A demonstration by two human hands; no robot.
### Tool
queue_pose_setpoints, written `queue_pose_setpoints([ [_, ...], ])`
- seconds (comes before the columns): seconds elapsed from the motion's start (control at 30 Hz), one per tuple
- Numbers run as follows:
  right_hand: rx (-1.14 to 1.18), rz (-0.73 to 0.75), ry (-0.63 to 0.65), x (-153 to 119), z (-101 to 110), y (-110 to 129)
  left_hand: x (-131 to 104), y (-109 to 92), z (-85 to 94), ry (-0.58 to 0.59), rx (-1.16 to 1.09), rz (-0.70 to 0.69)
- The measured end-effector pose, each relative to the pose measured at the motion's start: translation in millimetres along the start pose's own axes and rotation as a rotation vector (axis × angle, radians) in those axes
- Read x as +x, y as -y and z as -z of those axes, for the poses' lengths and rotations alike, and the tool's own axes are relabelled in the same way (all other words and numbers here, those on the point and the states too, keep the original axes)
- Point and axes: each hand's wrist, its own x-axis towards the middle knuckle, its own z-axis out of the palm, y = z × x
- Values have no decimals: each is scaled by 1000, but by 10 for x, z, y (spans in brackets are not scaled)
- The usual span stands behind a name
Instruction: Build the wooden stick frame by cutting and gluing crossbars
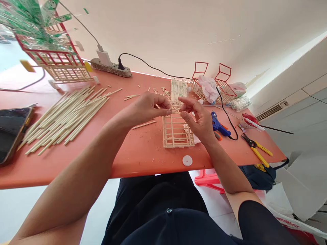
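My left hand point(150, 108) is closed in a pinch, with a short wooden stick point(175, 110) poking out from its fingertips toward the right. Across from it, my right hand point(196, 119) has thumb and fingers apart, close to the stick's far end; whether it touches the stick I cannot make out. Below both hands, a small lattice frame of wooden sticks point(173, 133) lies on the orange table point(138, 156). Part of the frame's far end is hidden by the hands. A white disc point(187, 160) lies near the table's front edge.
Loose sticks point(68, 117) and a phone point(12, 132) lie left, below a stick basket point(63, 63). A blue glue gun point(218, 124) with a trailing cord and yellow-handled pliers point(258, 149) lie right. A power strip point(114, 69) and red-trimmed stick model point(226, 86) are at the back.
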Motion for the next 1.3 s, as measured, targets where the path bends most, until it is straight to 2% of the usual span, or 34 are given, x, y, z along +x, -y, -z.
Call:
queue_pose_setpoints([
  [0.23,12,-42,-58,8,-21,89,-25,-73,-151,-14,47,-73],
  [0.5,-2,-115,-7,19,-44,104,-32,-88,-191,-44,72,-79],
  [0.8,79,-88,-34,4,-41,70,-49,-81,-221,13,-145,-27],
  [0.97,78,-83,-5,-6,-42,68,-59,-112,-197,85,-256,47],
  [1.07,82,-54,27,-20,-48,48,-58,-99,-187,80,-318,89],
  [1.3,-106,60,98,-16,-36,9,-58,-153,-170,82,-433,116],
])
